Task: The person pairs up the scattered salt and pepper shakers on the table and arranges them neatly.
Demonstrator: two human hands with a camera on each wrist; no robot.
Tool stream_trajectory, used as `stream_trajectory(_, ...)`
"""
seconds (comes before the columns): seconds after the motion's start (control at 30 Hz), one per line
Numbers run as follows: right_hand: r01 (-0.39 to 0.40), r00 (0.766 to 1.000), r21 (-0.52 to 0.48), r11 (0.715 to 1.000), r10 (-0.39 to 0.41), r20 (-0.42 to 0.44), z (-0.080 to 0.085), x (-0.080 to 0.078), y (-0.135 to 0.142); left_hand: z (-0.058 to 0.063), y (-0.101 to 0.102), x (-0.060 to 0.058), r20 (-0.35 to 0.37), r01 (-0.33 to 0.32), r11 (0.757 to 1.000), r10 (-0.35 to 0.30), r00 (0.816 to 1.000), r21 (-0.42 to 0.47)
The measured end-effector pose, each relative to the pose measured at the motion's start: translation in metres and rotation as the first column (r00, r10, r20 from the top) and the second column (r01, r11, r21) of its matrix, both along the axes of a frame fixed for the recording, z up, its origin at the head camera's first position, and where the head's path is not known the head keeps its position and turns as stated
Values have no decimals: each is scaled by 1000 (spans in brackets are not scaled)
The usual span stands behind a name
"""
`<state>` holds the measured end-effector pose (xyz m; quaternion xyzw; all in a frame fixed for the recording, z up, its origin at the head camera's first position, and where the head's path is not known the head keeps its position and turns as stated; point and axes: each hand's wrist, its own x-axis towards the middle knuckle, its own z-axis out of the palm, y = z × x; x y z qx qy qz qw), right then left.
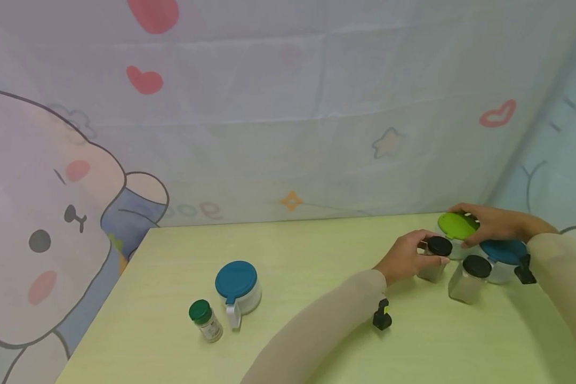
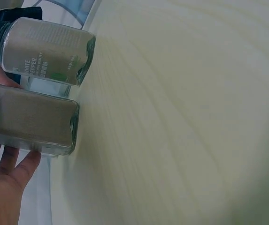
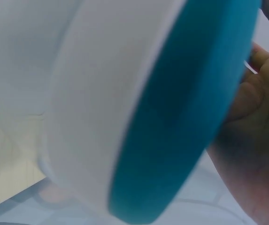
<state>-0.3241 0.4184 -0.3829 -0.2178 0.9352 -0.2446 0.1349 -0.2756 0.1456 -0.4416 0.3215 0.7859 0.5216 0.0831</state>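
Near worktop's (image 1: 317, 256) far-right corner: left fingers (image 1: 432, 261) gripping black-lidded square glass jar (image 2: 31, 117); right fingers (image 1: 475, 236) around green-lidded round container (image 1: 457, 226). "PEPPER" lettering (image 2: 33, 68), twin jar (image 2: 49, 42): left-wrist view only.

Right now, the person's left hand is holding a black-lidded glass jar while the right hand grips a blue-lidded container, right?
Not quite: the head view shows the right hand gripping the lime-green-lidded container instead. The left hand is indeed holding a black-lidded glass jar.
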Motion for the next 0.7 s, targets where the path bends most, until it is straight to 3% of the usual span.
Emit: stream_trajectory(0.7,-15,1000,-1,1000,15,-20,0,0,0,-2,0,-2,-23,0,1000,-1,1000,-13)
